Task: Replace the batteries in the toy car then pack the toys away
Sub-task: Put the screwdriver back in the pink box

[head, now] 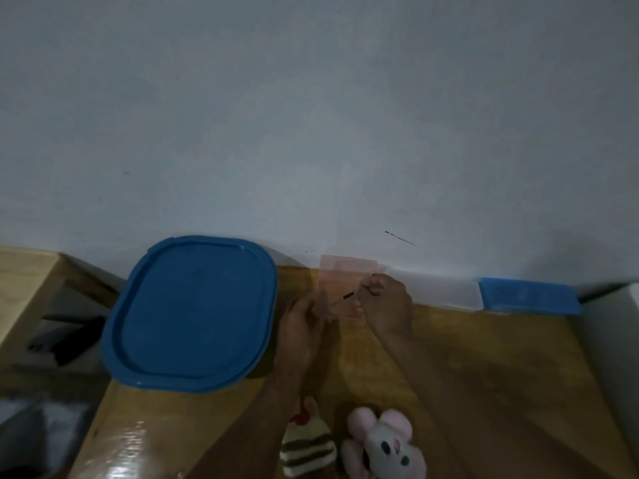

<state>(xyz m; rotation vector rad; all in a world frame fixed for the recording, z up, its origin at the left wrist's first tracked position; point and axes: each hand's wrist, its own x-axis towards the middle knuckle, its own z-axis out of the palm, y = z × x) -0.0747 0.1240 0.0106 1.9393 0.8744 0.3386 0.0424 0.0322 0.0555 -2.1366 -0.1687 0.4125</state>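
both hands are working at the far edge of a wooden table point(484, 357), close to a pale wall point(311, 115). the left hand point(304, 326) is gripping the lower left side of a pink, see-through piece point(345, 271), its fingers curled against that edge. the piece is standing between the two hands, just in front of the wall, and it is too blurred to tell whether it belongs to the toy car. the right hand point(387, 302) is pinching a thin dark tool point(349, 296) between thumb and fingers, and the tip is pointing left and slightly down across the front of the pink piece. whether the tip is touching the piece cannot be told.

a large blue lid point(190, 312) is lying just left of the left hand, hanging over the table's left edge. a plush cake point(306, 444) and a pink and grey plush mouse point(387, 444) are sitting side by side at the near edge, between the forearms. a clear box point(446, 292) with a blue end is lying along the wall to the right of the right hand.
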